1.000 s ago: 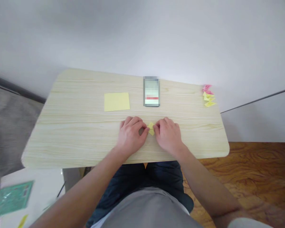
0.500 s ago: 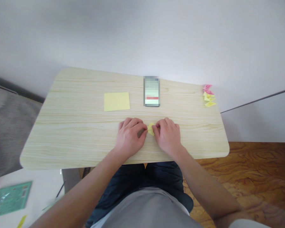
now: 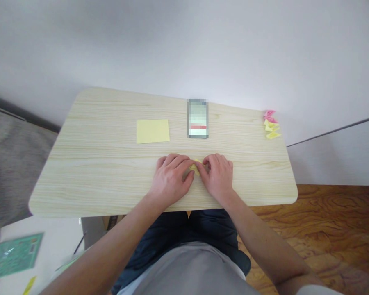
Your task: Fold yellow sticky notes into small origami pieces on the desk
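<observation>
A small folded yellow paper piece (image 3: 197, 168) lies on the light wooden table (image 3: 110, 172), near its front edge. My left hand (image 3: 171, 178) pinches its left side with curled fingers. My right hand (image 3: 217, 176) pinches its right side, fingertips pressed on the paper. The two hands almost touch and cover most of the piece. A flat yellow sticky note pad (image 3: 153, 131) lies beyond my left hand. A phone (image 3: 197, 118) lies face up beyond the hands, its screen blurred.
Several small folded pieces, pink and yellow (image 3: 271, 124), sit at the table's far right corner. A white wall stands behind the table. A wooden floor (image 3: 335, 229) lies to the right. A white surface with a green packet (image 3: 15, 256) is at the lower left.
My hands have closed in on each other, so less of the yellow piece shows. The view has shifted slightly.
</observation>
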A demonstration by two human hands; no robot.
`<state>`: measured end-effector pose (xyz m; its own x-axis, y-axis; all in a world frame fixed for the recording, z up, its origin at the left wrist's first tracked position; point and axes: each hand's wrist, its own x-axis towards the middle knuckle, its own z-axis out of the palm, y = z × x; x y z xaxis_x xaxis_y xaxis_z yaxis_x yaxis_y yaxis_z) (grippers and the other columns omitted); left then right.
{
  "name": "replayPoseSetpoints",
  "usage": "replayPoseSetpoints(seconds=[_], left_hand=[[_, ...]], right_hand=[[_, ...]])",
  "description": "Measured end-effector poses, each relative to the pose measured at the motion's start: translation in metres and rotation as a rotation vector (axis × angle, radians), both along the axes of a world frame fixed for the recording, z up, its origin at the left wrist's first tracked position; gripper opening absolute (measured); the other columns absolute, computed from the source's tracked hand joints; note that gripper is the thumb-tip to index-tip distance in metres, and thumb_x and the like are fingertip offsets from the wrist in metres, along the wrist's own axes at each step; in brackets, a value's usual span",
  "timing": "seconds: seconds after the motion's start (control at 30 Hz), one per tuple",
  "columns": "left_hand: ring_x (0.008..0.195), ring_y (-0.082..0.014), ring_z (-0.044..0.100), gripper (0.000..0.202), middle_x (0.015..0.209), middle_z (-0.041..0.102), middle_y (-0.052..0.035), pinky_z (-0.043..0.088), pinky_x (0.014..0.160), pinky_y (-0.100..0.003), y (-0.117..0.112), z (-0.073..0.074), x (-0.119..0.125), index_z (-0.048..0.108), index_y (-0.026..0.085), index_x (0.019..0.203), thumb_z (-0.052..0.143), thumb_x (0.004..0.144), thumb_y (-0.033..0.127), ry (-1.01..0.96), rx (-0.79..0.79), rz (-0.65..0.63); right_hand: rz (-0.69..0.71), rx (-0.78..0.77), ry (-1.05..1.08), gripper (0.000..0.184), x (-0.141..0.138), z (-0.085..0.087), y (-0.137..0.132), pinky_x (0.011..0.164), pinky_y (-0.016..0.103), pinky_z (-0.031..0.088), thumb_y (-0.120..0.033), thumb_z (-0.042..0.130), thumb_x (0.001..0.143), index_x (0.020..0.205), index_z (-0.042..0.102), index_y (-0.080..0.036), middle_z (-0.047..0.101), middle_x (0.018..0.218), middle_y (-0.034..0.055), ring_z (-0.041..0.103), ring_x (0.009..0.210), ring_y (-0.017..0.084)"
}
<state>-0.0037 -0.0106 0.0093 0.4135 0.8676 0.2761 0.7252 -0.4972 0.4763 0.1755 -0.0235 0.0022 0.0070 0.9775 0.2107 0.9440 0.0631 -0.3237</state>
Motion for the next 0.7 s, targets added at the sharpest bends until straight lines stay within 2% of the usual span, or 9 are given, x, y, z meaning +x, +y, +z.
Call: replayPoseSetpoints(seconds=[0.2, 0.43, 0.5, 0.63, 0.7], left_hand=[[0.113, -0.0270, 0.059, 0.020, 0.119, 0.071, -0.0039, 0.040, 0.100, -0.048, -0.002, -0.001, 0.001, 0.072, 0.026, 0.111, 0.060, 0.095, 0.029, 0.018, 0.017, 0.011], [0.111, -0.0258, 0.059, 0.018, 0.114, 0.073, -0.0030, 0.040, 0.099, -0.047, 0.000, -0.003, 0.005, 0.074, 0.027, 0.102, 0.057, 0.097, 0.026, -0.020, 0.011, 0.046], [0.111, -0.0261, 0.059, 0.017, 0.114, 0.073, -0.0033, 0.040, 0.099, -0.047, 0.001, -0.003, 0.006, 0.074, 0.027, 0.101, 0.057, 0.096, 0.024, -0.030, 0.009, 0.058], [0.113, -0.0276, 0.058, 0.027, 0.116, 0.072, -0.0048, 0.040, 0.099, -0.049, 0.001, -0.003, 0.007, 0.072, 0.030, 0.116, 0.057, 0.095, 0.021, -0.032, 0.010, 0.062], [0.115, -0.0274, 0.058, 0.033, 0.119, 0.072, -0.0045, 0.040, 0.100, -0.049, 0.000, -0.003, 0.006, 0.070, 0.032, 0.122, 0.056, 0.096, 0.019, -0.025, 0.003, 0.035]], right_hand=[[0.072, -0.033, 0.115, 0.016, 0.014, 0.001, -0.007, 0.085, 0.036, 0.035, -0.033, 0.054, 0.101, 0.096, 0.066, -0.022, 0.068, 0.093, 0.0043, 0.057, 0.093, 0.022], [0.004, -0.048, 0.120, 0.012, 0.009, 0.005, -0.003, 0.082, 0.036, 0.035, -0.029, 0.059, 0.097, 0.090, 0.067, -0.022, 0.067, 0.085, 0.0024, 0.057, 0.089, 0.021], [-0.011, -0.063, 0.124, 0.009, 0.007, 0.007, -0.002, 0.081, 0.035, 0.034, -0.028, 0.060, 0.095, 0.093, 0.067, -0.023, 0.066, 0.084, 0.0015, 0.057, 0.088, 0.021], [0.039, -0.065, 0.135, 0.020, 0.010, 0.007, -0.003, 0.084, 0.036, 0.035, -0.027, 0.056, 0.099, 0.111, 0.071, -0.028, 0.066, 0.092, 0.0024, 0.056, 0.094, 0.021], [0.077, -0.054, 0.130, 0.024, 0.013, 0.004, -0.007, 0.088, 0.037, 0.035, -0.029, 0.054, 0.100, 0.114, 0.074, -0.031, 0.064, 0.098, 0.0044, 0.056, 0.099, 0.022]])
